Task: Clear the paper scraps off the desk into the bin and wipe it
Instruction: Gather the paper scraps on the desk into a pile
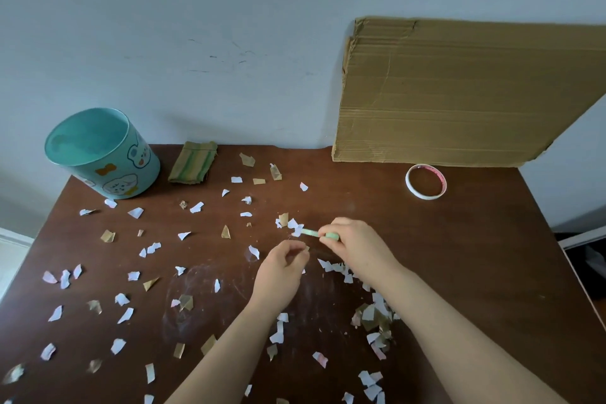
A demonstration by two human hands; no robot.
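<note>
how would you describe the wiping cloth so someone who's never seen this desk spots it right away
Look along the far edge of the brown desk to the teal bin in the left corner. Just right of it lies the cloth, folded flat. Its olive fabric with green stripes and larger size set it apart from the white and tan paper scraps.

left hand (282,269): fingers curled | right hand (357,246): grips green strip (310,232)

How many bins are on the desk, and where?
1. The bin stands at the back left corner of the desk, beside the folded cloth. No other bin appears to be hidden.
</note>
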